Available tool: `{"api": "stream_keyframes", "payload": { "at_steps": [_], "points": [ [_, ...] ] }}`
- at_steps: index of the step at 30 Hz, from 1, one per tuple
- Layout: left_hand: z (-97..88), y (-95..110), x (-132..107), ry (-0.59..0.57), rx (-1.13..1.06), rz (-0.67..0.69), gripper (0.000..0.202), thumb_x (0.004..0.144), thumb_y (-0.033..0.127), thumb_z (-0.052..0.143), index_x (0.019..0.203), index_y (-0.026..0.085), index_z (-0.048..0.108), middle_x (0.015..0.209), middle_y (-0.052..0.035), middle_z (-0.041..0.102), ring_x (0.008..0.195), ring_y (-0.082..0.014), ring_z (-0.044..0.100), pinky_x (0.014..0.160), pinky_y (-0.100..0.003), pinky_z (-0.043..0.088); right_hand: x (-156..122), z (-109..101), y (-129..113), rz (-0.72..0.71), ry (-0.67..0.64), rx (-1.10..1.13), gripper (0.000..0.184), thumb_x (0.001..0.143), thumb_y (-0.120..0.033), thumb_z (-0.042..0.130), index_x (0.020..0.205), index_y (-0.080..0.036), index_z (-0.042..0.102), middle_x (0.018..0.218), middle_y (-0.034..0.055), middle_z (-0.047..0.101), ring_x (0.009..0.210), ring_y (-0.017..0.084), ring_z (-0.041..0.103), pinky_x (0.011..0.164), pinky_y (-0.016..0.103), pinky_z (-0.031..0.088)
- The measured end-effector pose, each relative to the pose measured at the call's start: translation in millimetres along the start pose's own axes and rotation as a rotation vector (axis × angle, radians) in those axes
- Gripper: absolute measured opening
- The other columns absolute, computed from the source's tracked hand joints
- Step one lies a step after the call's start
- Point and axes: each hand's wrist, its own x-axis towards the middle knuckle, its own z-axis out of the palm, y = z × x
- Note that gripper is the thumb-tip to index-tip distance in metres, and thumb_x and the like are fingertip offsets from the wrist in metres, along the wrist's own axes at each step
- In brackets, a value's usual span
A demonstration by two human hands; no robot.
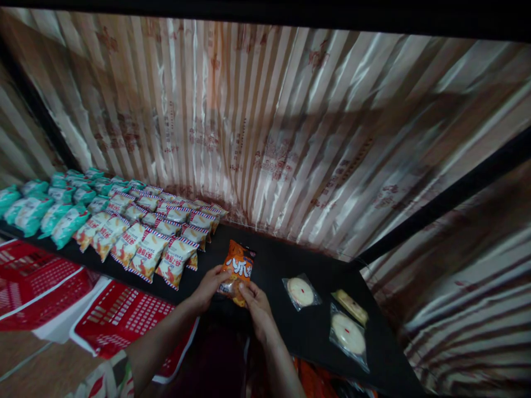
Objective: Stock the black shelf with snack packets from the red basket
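An orange snack bag [239, 265] with white lettering is held upright between my two hands over the black shelf [274, 265]. My left hand [211, 284] grips its left edge, thumb on the front. Its lower right side is pinched by my right hand [255, 303]. Just left of it stand rows of white snack bags [147, 249] with striped blue-and-red tops. To the right lies a round white cake in a clear wrapper [301, 291]. Whether the orange bag's bottom touches the shelf, I cannot tell.
Teal snack bags [68, 224] fill the shelf's left end. A second wrapped round cake [348, 334] and a yellow packet [352, 305] lie at the right. Red baskets [120, 315] stand below the front edge. A striped plastic curtain [265, 121] and a black post [448, 193] bound the back.
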Motion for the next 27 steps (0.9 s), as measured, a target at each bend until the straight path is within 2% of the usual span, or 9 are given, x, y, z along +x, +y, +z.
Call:
{"api": "stream_keyframes", "payload": {
  "at_steps": [5, 9, 15, 22, 27],
  "points": [
    [-6.1, -2, 23, 0.097, 0.016, 0.063, 0.037, 0.062, 0.038, 0.075, 0.089, 0.016, 0.062, 0.084, -0.0062, 0.068, 0.077, -0.0183, 0.064, 0.071, -0.027, 0.048, 25, 10, 4, -0.086, 0.102, -0.044, 0.047, 0.055, -0.047, 0.077, 0.085, -0.013, 0.067, 0.084, 0.0076, 0.072, 0.077, 0.02, 0.068, 0.077, 0.034, 0.053],
    [-10.0, -6, 41, 0.206, 0.063, 0.137, 0.037, 0.066, 0.033, 0.072, 0.096, 0.017, 0.059, 0.087, -0.0072, 0.069, 0.081, -0.02, 0.065, 0.074, -0.029, 0.049, 43, 16, 8, -0.125, 0.139, -0.092, 0.048, 0.057, -0.047, 0.074, 0.089, -0.013, 0.066, 0.086, 0.0084, 0.072, 0.079, 0.022, 0.068, 0.076, 0.034, 0.053],
    [-16.0, -3, 55, 0.272, 0.193, 0.219, 0.037, 0.065, 0.025, 0.071, 0.099, 0.018, 0.059, 0.098, -0.0097, 0.068, 0.092, -0.023, 0.063, 0.085, -0.032, 0.045, 70, 19, 11, -0.203, 0.208, -0.179, 0.042, 0.062, -0.046, 0.068, 0.089, -0.014, 0.065, 0.085, 0.0085, 0.073, 0.077, 0.022, 0.068, 0.072, 0.033, 0.052],
    [-15.7, -6, 60, 0.29, 0.468, 0.407, 0.04, 0.069, 0.018, 0.061, 0.108, 0.021, 0.058, 0.12, -0.0094, 0.059, 0.115, -0.0248, 0.051, 0.104, -0.037, 0.032, 108, 14, 13, -0.285, 0.335, -0.454, 0.041, 0.067, -0.048, 0.061, 0.091, -0.016, 0.068, 0.084, 0.0076, 0.072, 0.075, 0.022, 0.066, 0.068, 0.03, 0.05],
    [-15.0, -14, 70, 0.298, 0.581, 0.548, 0.045, 0.07, 0.013, 0.055, 0.115, 0.017, 0.057, 0.127, -0.0124, 0.054, 0.123, -0.0269, 0.044, 0.108, -0.04, 0.028, 126, 17, 7, -0.287, 0.38, -0.598, 0.041, 0.07, -0.05, 0.055, 0.09, -0.017, 0.069, 0.08, 0.007, 0.072, 0.072, 0.021, 0.065, 0.065, 0.03, 0.048]
  ]
}}
